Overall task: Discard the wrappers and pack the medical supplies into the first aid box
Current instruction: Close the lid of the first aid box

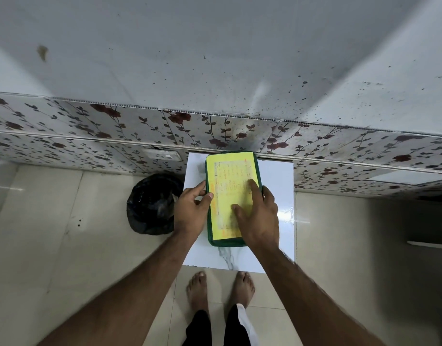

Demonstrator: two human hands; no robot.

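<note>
Centre frame: closed box [231, 196] on counter [277, 216]; left hand [190, 211] gripping its left edge, right hand [258, 216] flat, released, on lid.

1. A green first aid box [231, 242] with a yellow printed label lies shut on a white marbled table [277, 196].
2. The right hand [258, 216] presses flat on its lid.
3. The left hand [191, 208] grips its left edge.
4. A black-lined bin [152, 203] stands on the floor, left of the table.
</note>
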